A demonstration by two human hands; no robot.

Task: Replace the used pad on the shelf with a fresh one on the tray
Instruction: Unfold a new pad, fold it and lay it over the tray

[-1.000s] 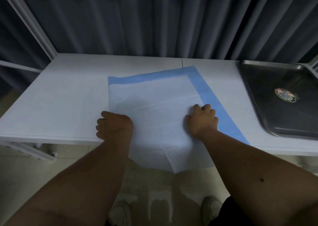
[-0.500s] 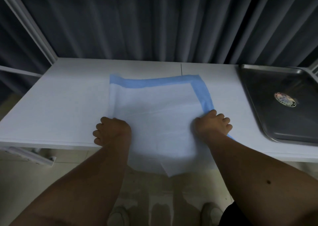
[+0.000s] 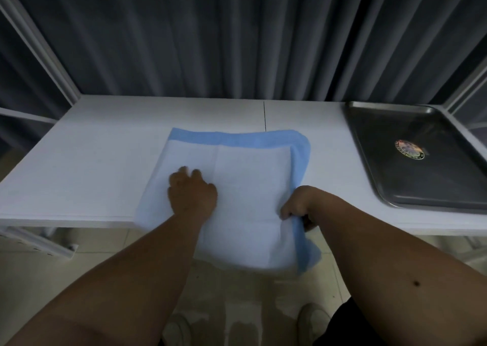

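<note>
A white pad [image 3: 247, 177] with a blue border lies on the white shelf [image 3: 92, 166], its near part hanging over the front edge. My left hand [image 3: 192, 193] rests flat on the pad's middle left, fingers loosely curled, pressing it down. My right hand [image 3: 297, 206] pinches the pad's blue right edge at the shelf's front edge, and that edge is folded up and inward. The metal tray [image 3: 369, 161] stands at the shelf's right end; only a round sticker is on it.
Dark curtains hang behind the shelf. White frame posts [image 3: 39, 48] rise at the left and right ends. Below the shelf edge are a tiled floor and my shoes [image 3: 313, 319].
My left hand moved from the pad's left edge onto its middle. My right hand slid back to the front edge and closed on the blue border, lifting it. The pad shifted toward me.
</note>
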